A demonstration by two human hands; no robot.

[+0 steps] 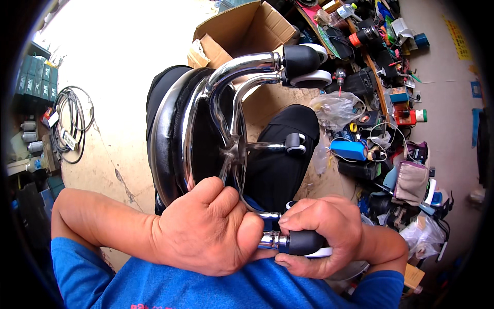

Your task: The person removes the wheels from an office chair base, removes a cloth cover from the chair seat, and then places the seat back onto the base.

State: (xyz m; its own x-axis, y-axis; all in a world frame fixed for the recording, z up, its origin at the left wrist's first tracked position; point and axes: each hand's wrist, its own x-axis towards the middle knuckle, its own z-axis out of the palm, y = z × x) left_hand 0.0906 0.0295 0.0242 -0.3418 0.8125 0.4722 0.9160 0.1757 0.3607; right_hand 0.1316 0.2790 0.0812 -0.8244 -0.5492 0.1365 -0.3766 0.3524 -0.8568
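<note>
While my left grip (pixel 207 232) clamps the chrome leg (pixel 267 240), right grip (pixel 334 226) the black caster (pixel 305 242), off-axis force could jam it.

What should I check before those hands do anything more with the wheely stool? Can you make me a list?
1. Left hand wrapped around the shiny chrome tube leg: ok.
2. Right hand gripping the black-hooded caster with a white wheel: ok.
3. That caster pushed fully onto its leg: cannot tell; fingers cover part of it.
4. Round, black-padded stool seat turned on its side, so the legs are reachable: ok.
5. Open brown cardboard box away from both hands: ok, it sits beyond the stool.
</note>
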